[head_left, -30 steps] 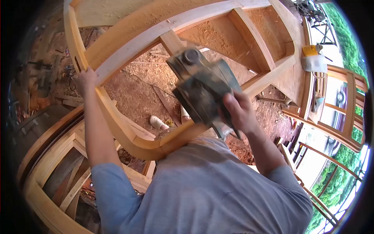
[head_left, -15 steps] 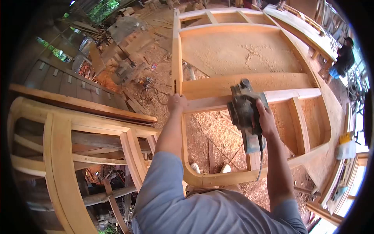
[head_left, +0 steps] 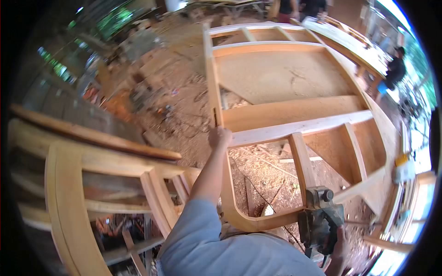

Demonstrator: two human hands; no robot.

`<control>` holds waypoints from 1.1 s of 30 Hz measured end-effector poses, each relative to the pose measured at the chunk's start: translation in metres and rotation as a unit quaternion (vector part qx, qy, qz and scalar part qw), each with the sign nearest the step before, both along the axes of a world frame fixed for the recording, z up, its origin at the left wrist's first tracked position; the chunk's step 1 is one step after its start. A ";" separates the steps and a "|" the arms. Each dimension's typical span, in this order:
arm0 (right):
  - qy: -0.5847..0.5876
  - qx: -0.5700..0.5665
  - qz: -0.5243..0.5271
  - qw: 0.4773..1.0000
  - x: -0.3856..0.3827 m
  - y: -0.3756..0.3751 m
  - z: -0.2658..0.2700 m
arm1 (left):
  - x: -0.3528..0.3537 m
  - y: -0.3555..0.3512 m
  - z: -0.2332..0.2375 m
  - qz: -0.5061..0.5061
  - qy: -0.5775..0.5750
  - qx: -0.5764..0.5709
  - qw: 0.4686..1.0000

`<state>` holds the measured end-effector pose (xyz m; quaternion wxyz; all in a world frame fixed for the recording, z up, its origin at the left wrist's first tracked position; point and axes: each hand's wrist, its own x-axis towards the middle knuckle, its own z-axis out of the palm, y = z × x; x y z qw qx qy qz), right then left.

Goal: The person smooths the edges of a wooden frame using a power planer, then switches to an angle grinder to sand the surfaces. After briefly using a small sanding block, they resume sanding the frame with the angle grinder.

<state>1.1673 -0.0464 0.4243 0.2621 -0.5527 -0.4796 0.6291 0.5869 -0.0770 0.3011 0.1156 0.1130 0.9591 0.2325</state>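
Since the big wooden frame reaches the person's waist, the left hand clamps its left rail, probably for steadiness. A second frame crowds the left, likely limiting stepping room. Power planer at the near rail, contact unclear; right hand grips its side, seemingly bearing weight, fingers partly hidden. Loose shavings litter the floor below.
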 end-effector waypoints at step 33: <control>-0.114 0.010 -0.369 0.922 -0.126 -0.213 0.068 | 0.133 0.141 -0.029 -0.723 0.178 0.178 0.643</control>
